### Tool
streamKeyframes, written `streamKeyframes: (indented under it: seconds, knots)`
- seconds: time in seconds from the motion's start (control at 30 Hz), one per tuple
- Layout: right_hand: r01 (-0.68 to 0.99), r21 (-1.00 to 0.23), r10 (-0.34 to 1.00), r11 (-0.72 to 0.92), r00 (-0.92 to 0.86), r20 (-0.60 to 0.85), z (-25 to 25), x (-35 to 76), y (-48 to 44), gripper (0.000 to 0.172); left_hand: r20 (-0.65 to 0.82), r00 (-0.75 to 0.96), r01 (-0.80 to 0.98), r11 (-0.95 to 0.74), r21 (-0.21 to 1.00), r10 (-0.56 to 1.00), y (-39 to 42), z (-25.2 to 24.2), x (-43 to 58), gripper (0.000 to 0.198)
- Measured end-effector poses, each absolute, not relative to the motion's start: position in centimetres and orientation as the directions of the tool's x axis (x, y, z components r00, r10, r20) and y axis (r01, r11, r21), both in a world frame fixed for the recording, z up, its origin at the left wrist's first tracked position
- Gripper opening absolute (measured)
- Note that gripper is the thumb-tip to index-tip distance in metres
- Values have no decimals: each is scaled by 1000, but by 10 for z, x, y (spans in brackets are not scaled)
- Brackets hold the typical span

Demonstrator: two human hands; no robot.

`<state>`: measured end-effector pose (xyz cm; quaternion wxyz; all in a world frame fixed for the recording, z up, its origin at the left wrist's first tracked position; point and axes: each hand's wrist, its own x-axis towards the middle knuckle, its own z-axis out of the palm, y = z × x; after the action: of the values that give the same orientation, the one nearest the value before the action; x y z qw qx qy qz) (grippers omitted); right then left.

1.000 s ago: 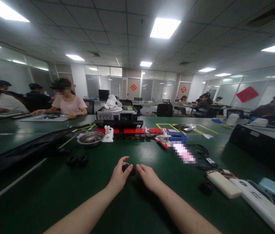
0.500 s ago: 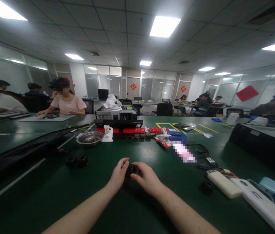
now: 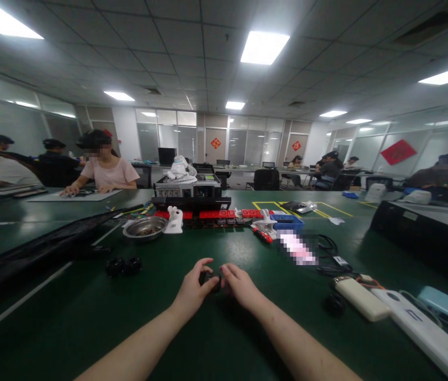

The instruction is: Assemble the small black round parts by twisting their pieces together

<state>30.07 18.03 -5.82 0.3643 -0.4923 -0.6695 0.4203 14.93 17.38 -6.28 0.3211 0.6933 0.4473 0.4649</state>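
Note:
Above the green table (image 3: pixel 160 328), my left hand (image 3: pixel 192 287) has its thumb and fingers around a small round black part (image 3: pixel 215 283). My right hand (image 3: pixel 240 286) is just to the right of that part, its fingertips pinched together close to the part's right side; whatever is between them is too small to make out. Two black wheel-like parts (image 3: pixel 115 266) lie side by side to the left of my hands. A similar black part (image 3: pixel 334 304) is on the table to the right.
Further back are a metal bowl (image 3: pixel 145 228) with small pieces, white clamps (image 3: pixel 174 220), a red strip (image 3: pixel 224 214), a blue tray (image 3: pixel 288 222) and a screwdriver (image 3: pixel 262 234). Cables and power banks (image 3: pixel 360 297) lie right. A long black panel (image 3: pixel 41 248) lies left. People sit beyond.
My right hand's fingers have come off the black part and drawn together beside it. The part now rests in my left hand, turned, with the left thumb across it.

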Motion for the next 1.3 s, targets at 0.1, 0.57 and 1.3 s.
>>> streamKeyframes:
  seconds: [0.1,0.57,1.3]
  knots:
    - [222,-972,934,-71,-328,-143,-58,298,181,48,405,183,377,-444,813,896,169,-58,149,46]
    - [512,-634,812,579,-427,397,-38,298,157,37,-104,140,108,90,990,985,177,-57,152,45]
    - [230,-950,955,211,-257,150,-56,293,172,30,322,156,330,-356,874,934,168,-58,147,59]
